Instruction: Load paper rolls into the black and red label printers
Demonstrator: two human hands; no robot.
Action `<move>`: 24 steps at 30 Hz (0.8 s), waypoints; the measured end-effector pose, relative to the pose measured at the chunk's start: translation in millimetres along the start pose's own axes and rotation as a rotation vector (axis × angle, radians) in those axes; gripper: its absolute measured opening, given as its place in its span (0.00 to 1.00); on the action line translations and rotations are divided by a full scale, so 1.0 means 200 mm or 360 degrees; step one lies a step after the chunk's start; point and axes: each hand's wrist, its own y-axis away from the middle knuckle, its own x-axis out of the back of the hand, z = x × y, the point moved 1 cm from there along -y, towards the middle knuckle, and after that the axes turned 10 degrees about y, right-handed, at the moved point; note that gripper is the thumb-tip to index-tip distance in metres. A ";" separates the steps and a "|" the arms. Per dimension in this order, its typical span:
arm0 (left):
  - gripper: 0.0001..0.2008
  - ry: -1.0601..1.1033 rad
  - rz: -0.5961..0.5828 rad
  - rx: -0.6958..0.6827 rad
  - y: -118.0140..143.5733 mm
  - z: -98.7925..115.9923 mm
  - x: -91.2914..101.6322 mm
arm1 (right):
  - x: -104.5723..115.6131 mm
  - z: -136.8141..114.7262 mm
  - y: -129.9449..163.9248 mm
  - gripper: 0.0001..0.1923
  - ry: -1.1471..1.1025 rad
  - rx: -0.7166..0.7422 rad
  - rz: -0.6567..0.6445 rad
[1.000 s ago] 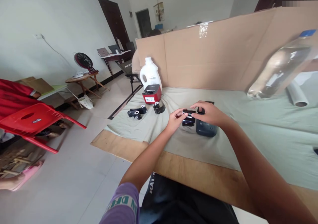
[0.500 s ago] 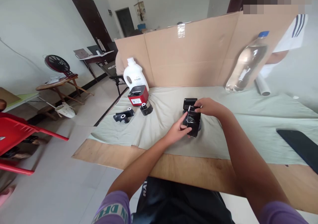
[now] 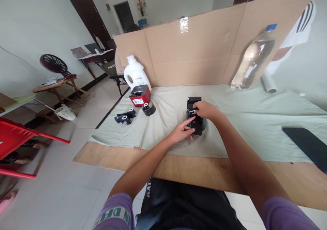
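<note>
A small black device, which looks like a label printer (image 3: 193, 100), stands on the cloth with its lid raised. A roll of black paper sits at its opening, mostly hidden by my fingers, and a shiny black paper strip (image 3: 197, 128) hangs down over the front. My left hand (image 3: 182, 132) holds the strip's left edge with the thumb on its face, index finger stretched toward the opening. From above, my right hand (image 3: 204, 109) is closed at the opening, fingertips on the roll. Nearby on the left lie several black paper rolls (image 3: 149, 110) with white cores, their ends partly unwound.
Behind those rolls are a red-and-black printer (image 3: 140, 97) and a white jug (image 3: 136, 73). A cardboard screen (image 3: 189, 60) borders the back. A large water bottle (image 3: 251, 63) and a white tube (image 3: 269, 83) stand at the right rear, a black phone (image 3: 305, 145) nearer; a person is beyond the screen.
My right hand has moved lower into the device's opening with the paper roll. The black strip now lies closer against the front. My left hand has stayed at the strip; the view has shifted slightly.
</note>
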 end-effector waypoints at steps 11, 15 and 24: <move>0.42 0.0065 -0.0011 0.0036 -0.01 -0.01 0.00 | -0.06 -0.06 -0.01 0.09 -0.0023 -0.0258 0.0116; 0.38 0.0054 -0.0005 0.0043 -0.01 -0.01 0.00 | -0.02 -0.01 0.00 0.15 -0.0079 -0.0365 0.0606; 0.22 -0.0008 -0.0161 0.0100 0.00 0.02 0.01 | 0.00 0.14 -0.03 0.13 -0.0284 0.0033 0.0421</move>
